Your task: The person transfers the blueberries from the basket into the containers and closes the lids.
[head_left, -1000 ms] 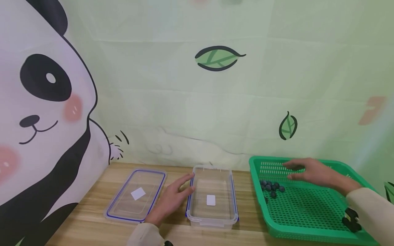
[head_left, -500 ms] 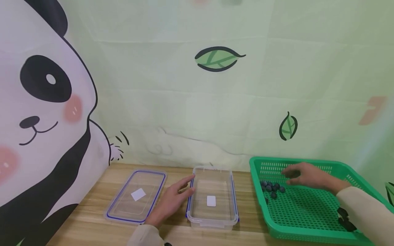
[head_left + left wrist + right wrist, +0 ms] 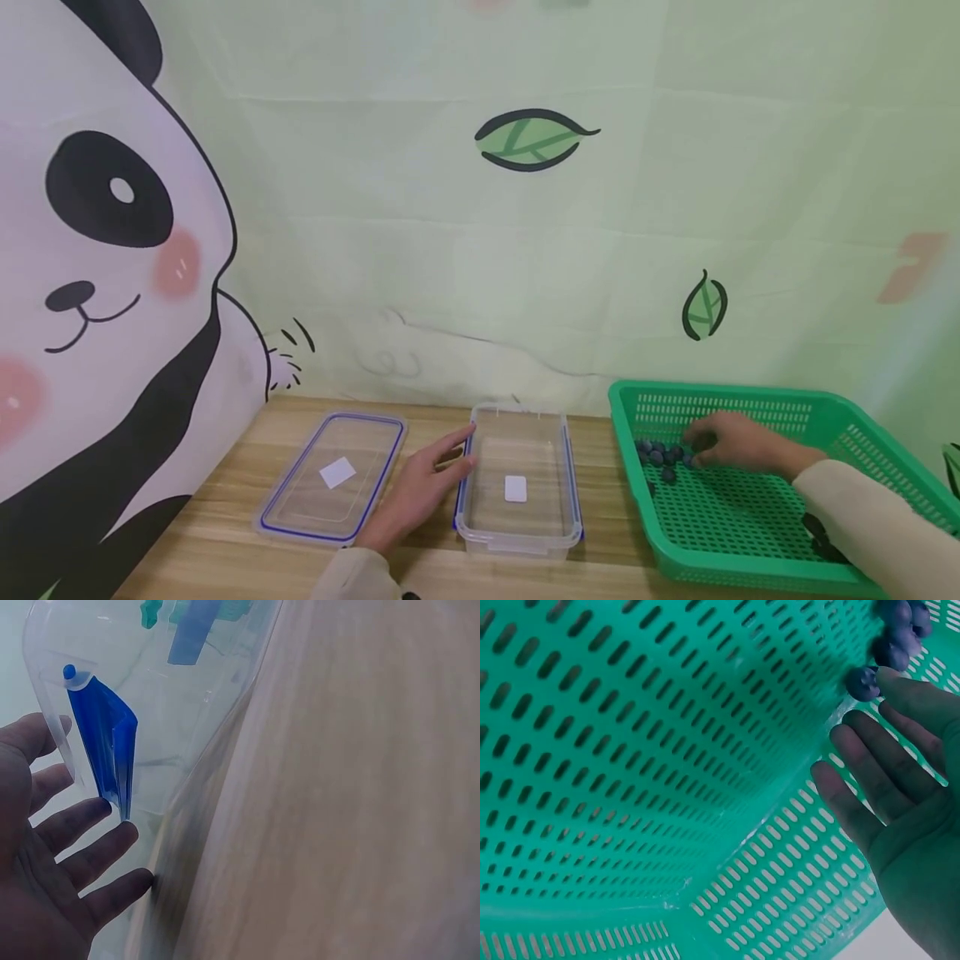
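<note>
My right hand [image 3: 738,442] is low inside the green plastic basket [image 3: 652,533], beside a cluster of dark blueberries [image 3: 657,457] at its left side. In the right wrist view, the thumb tip overlaps the edge of one blueberry [image 3: 862,683], and the other fingers extend loosely below it. My left hand [image 3: 423,479] rests its fingertips along the left rim of a clear plastic food box [image 3: 517,542]. Its fingers are spread beside the box's blue side latch [image 3: 105,742] in the left wrist view. The box contains no blueberries.
A clear lid with a blue seal [image 3: 330,508] and a white label lies on the wooden table [image 3: 225,517], left of my left hand. A printed cloth [image 3: 420,250] with a panda and leaves hangs behind the table. The basket's perforated walls surround my right hand.
My right hand has lowered from above the basket floor and moved down to the blueberries, its fingers drawing closer together. My left hand stays at the box rim.
</note>
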Tool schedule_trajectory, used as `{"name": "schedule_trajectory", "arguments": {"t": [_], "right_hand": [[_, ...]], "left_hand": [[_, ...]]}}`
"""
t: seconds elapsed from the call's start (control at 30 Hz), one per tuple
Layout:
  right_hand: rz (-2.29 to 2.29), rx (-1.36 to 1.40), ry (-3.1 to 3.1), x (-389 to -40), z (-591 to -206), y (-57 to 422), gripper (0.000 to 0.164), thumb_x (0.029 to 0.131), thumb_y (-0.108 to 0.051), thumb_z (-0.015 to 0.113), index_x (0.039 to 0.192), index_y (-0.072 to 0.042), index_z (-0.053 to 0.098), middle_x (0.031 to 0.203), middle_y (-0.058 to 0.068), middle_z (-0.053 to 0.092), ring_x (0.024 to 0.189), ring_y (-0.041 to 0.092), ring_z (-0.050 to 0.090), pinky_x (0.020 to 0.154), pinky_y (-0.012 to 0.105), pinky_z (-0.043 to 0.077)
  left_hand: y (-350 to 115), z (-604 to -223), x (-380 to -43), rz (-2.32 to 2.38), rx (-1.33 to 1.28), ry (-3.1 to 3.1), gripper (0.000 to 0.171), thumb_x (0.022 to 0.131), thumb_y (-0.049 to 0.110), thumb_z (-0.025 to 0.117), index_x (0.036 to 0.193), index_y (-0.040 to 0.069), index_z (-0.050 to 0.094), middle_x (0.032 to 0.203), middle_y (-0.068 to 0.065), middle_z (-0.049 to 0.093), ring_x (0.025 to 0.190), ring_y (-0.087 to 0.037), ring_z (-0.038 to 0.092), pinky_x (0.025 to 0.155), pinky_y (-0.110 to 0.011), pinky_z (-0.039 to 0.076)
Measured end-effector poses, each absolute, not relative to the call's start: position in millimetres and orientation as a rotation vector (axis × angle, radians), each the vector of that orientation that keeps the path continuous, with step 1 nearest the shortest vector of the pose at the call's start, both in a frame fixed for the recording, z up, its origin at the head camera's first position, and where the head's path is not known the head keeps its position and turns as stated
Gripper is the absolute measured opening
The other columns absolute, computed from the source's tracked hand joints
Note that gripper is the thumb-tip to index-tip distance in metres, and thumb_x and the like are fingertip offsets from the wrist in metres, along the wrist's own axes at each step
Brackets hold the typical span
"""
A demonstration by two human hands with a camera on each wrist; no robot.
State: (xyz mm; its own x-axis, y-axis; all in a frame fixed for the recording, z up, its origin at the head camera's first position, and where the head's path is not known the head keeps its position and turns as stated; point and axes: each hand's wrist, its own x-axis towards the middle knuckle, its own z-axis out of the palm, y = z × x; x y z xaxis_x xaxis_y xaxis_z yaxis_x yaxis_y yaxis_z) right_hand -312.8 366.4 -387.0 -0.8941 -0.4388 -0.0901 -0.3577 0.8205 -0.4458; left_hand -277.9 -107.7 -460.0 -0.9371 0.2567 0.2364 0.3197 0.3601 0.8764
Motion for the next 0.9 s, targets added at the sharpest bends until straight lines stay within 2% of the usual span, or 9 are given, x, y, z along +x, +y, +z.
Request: {"name": "schedule_trajectory", "arguments": {"t": [0.3,0.53,0.9], "right_hand": [[-0.542,-0.626,2.878,-314.4,-391.1,361.6,0.018,0.090,-0.006,0.082,0.105,0.002,0.077,0.100,0.010,0.075,0.093,0.030,0.070,0.078,0.049,0.061],[-0.505,-0.652,2.919,-313.3,-393.8,360.8,0.009,0.089,-0.007,0.083,0.094,-0.002,0.076,0.088,0.000,0.071,0.081,0.018,0.066,0.070,0.042,0.058],[-0.531,-0.681,2.919,-313.1,-396.6,362.5,0.006,0.089,-0.004,0.080,0.092,-0.003,0.075,0.088,-0.001,0.070,0.080,0.017,0.065,0.069,0.041,0.058]], "left_hand": [[-106.0,-457.4,-277.4,-1.699,-0.534,-2.508,0.048,0.107,0.024,0.067,0.153,0.012,0.058,0.156,-0.020,0.053,0.136,-0.047,0.055,0.110,-0.062,0.045],[-105.9,-457.9,-277.6,-1.691,-0.532,-2.513,0.049,0.107,0.024,0.066,0.154,0.012,0.058,0.156,-0.019,0.052,0.136,-0.046,0.055,0.111,-0.062,0.044],[-106.9,-459.3,-277.7,-1.679,-0.530,-2.526,0.050,0.108,0.027,0.066,0.154,0.013,0.057,0.157,-0.019,0.052,0.137,-0.046,0.054,0.111,-0.062,0.044]]}}
